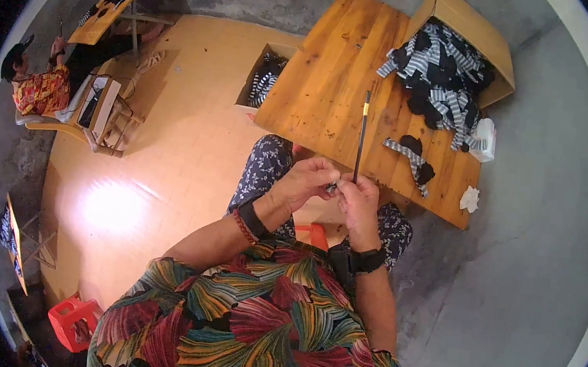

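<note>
Thin dark rod (pixel 362 135) upright over the wooden table (pixel 332 81), pinched at its base by right hand (pixel 358 195); left hand (pixel 306 180) touching it, fingers closed together on a small piece. Striped cloth pile (pixel 441 70) beyond.

Wearer had a leaf-print shirt (pixel 252 321) in red, green, orange. Floral navy trousers (pixel 267 167). Black wristbands (pixel 252 218), plus red beads on left.

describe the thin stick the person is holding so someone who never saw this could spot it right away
Start at the wooden table in front of the seated person, then look to its near edge, where both hands meet. The right hand pinches the lower end of a thin dark stick that stands up across the tabletop, with the left hand beside it. Unlike the soft striped cloth pieces nearby, it is straight, rigid and has a small yellow band near the top.
</note>
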Available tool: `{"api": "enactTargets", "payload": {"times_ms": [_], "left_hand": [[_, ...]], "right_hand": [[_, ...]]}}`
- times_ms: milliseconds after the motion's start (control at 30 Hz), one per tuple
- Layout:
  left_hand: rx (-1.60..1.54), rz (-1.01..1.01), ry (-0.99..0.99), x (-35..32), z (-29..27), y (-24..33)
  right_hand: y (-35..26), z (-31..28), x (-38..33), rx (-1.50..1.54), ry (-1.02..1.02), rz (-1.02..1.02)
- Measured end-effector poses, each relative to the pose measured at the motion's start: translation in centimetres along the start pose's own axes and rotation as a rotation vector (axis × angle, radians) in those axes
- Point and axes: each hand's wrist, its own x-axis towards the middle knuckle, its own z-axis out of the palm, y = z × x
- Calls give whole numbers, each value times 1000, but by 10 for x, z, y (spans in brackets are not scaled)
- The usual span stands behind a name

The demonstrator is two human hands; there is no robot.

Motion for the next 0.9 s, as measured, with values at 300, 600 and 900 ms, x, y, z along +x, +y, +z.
{"api": "enactTargets", "payload": {"times_ms": [300, 600, 900], "left_hand": [[32, -27, 123, 2, -16, -1], [436, 68, 282, 5, -4, -1], [596, 268, 409, 0, 3, -11]], "right_hand": [[11, -6, 5, 253, -52, 61], [10, 2, 3, -213, -22, -200], [6, 10, 3, -496, 28, -310]]}}
